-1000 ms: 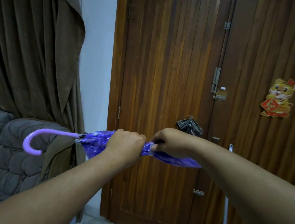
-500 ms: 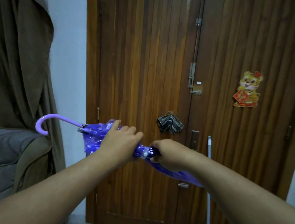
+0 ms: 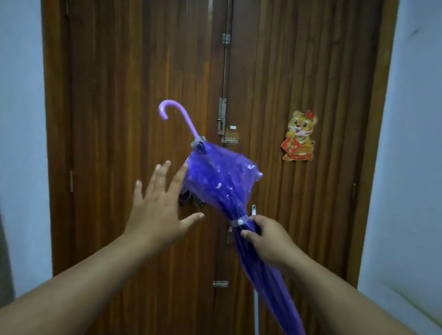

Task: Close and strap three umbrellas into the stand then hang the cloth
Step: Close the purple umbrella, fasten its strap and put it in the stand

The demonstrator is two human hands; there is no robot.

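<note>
While the left hand (image 3: 158, 212) hangs spread and empty in front of the wooden door (image 3: 126, 132), its fingers are splayed wide and its fingertips lie just beside the loose upper folds of the purple umbrella (image 3: 221, 183); contact there cannot be told. To the right of that hand, the umbrella runs on a long diagonal: its curved lilac handle (image 3: 177, 115) is at the upper left, hook end curling down and leftward, and its shaft slants down to the lower right, where the narrow end leaves the bottom edge of the view. Near the handle the canopy bulges out in a crumpled, glossy bunch. Lower down it is gathered tight under a pale strap (image 3: 239, 222) with a round snap. Just below and right of that strap, the right hand (image 3: 269, 241) is clenched around the gathered canopy, thumb on the near side, holding the umbrella up in the air in front of the door's centre seam. Farther right, a tiger sticker (image 3: 299, 135) is stuck on the right door leaf, well apart from the umbrella. A thin white pole (image 3: 256, 328) stands behind the umbrella's lower part.
</note>
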